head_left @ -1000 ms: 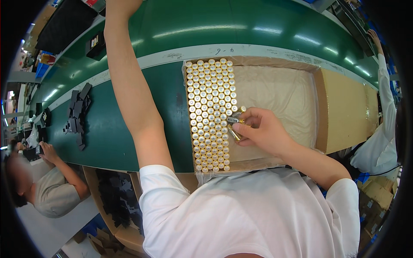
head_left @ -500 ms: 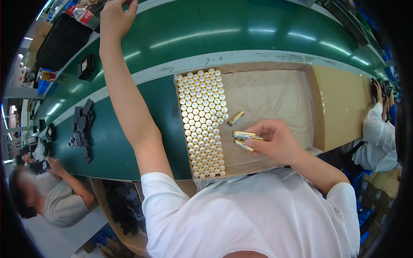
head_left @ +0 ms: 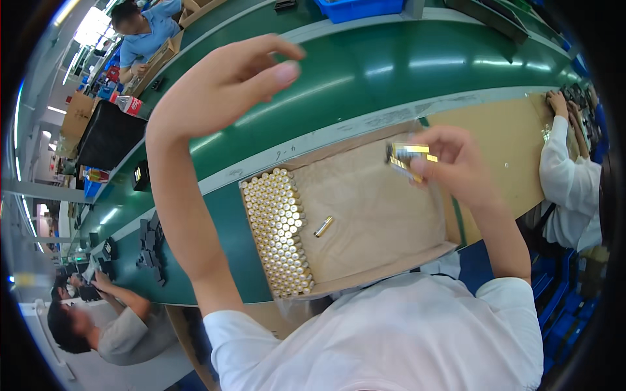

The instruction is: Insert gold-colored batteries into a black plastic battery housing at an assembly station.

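My right hand [head_left: 456, 163] is raised above the shallow cardboard tray [head_left: 385, 264] and holds a few gold cylindrical batteries [head_left: 407, 156] between its fingers. My left hand [head_left: 222, 85] is lifted high over the green conveyor belt [head_left: 365, 72], fingers loosely curled and apart, with nothing in it. In the tray's left part stand several rows of upright gold batteries [head_left: 277, 228]. One loose battery [head_left: 323, 226] lies on its side on the tray's brown paper, just right of the rows.
A person in white [head_left: 567, 176] works at the right edge, another sits at the lower left [head_left: 111, 326], a third at the far top left [head_left: 147, 29]. Black parts [head_left: 150, 251] lie on the belt's left. A black bin [head_left: 107, 133] and blue crate [head_left: 358, 8] stand beyond.
My right hand has lifted off the tray with batteries in it, leaving one loose battery behind. My left hand has come back toward me, higher. The view has tilted up.
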A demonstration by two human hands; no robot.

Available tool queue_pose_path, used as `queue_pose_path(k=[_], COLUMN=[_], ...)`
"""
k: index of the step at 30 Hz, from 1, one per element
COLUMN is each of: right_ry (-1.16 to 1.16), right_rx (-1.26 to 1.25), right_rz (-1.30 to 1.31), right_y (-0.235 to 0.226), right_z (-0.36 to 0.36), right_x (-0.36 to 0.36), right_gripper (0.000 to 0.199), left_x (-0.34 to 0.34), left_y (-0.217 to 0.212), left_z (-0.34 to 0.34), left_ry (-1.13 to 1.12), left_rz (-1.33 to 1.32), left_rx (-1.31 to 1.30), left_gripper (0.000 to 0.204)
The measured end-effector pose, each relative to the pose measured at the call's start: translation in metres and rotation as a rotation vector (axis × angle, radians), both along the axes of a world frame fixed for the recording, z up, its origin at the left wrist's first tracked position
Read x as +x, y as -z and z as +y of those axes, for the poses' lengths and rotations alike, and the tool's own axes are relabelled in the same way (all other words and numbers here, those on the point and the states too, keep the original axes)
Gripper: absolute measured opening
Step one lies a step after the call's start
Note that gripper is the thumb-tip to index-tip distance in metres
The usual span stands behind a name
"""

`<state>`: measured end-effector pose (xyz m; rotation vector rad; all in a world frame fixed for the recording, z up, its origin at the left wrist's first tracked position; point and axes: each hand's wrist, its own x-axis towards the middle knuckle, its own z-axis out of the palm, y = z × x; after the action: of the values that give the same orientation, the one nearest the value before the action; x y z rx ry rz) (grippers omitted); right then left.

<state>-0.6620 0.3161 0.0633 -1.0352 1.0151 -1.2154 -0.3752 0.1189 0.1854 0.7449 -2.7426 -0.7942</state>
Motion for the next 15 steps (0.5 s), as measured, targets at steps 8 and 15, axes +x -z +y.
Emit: queue_pose_path(k=[8, 15], right_ry=[0.063, 0.158], right_rx=[-0.560, -0.469], right_rz=[-0.208, -0.088], right_y=[-0.069, -0.080], right_z=[-0.076, -0.100], right_x=[-0.035, -0.070], right_gripper=[0.032, 0.050], left_x=[-0.158, -0.209], left_y=[-0.043, 0.009], left_z=[0.048, 0.047], left_ry=[0.063, -0.324], left_rz=[0.115, 0.393], left_rx=[0.104, -0.323], left_gripper=[0.055, 0.049])
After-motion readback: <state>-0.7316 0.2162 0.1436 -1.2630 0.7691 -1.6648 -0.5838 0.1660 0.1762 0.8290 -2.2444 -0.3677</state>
